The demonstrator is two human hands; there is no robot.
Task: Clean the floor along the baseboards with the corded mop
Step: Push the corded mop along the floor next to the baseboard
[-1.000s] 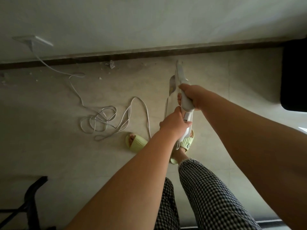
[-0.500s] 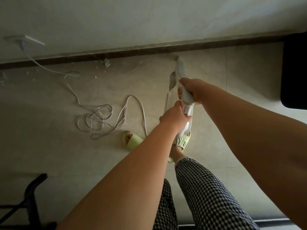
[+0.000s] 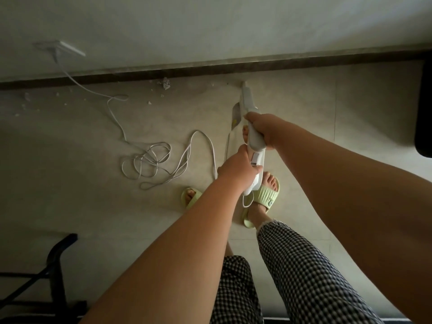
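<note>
Single head view, steeply downward, facing baseboard (image 3: pixel 210 69), close above floor (image 3: pixel 70 160)

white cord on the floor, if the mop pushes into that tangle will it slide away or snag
The white cord lies in loose, overlapping loops, so it looks floppy and would probably bunch up rather than slide off as one piece. One end runs up to the wall outlet, so it may pull taut. It looks thin and light, likely to drag with the mop.

Tangled cord (image 3: pixel 149 163) clutters floor (image 3: pixel 70 183) left; right tiles lie open.

pale tiled floor (image 3: pixel 327 136); tangled cord (image 3: pixel 149 164); debris (image 3: pixel 165 83)
</note>
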